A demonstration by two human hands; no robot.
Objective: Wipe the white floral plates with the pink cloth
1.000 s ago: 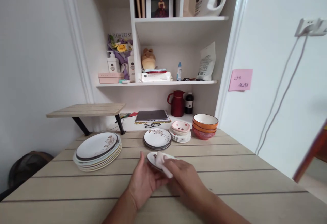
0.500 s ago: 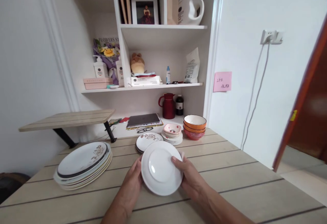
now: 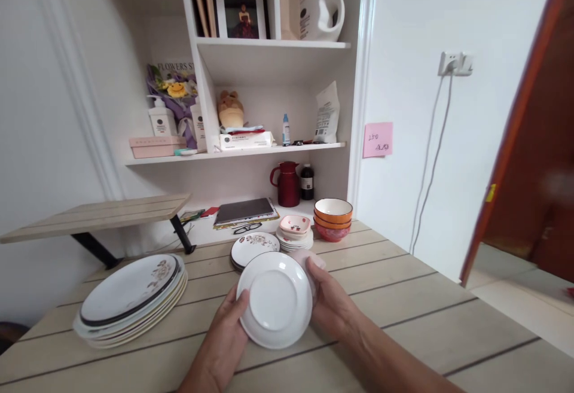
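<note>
A white plate [image 3: 274, 300] is held up over the table, its underside with the round foot ring facing me. My left hand [image 3: 228, 333] grips its left rim, thumb on the underside and fingers behind. At the right rim, my right hand [image 3: 334, 303] is closed on a pale cloth [image 3: 317, 266], thumb over it; its other fingers are partly hidden behind the plate. Just beyond stand small flower-patterned plates [image 3: 255, 248] in a stack, small plates topped by a pink square dish [image 3: 295, 225], and stacked orange and red bowls [image 3: 332, 219].
A stack of large oval plates [image 3: 130, 291] stands on the left of the wooden table [image 3: 403, 321], near a raised wooden stand [image 3: 98, 213]. Behind are glasses [image 3: 247, 228], a laptop [image 3: 244, 210], a red jug [image 3: 287, 185] and a dark bottle [image 3: 307, 182]. Shelves rise above.
My right thumb has come off the plate's underside onto the cloth, which now shows more. My left thumb has moved onto the underside. The view has shifted slightly right.
</note>
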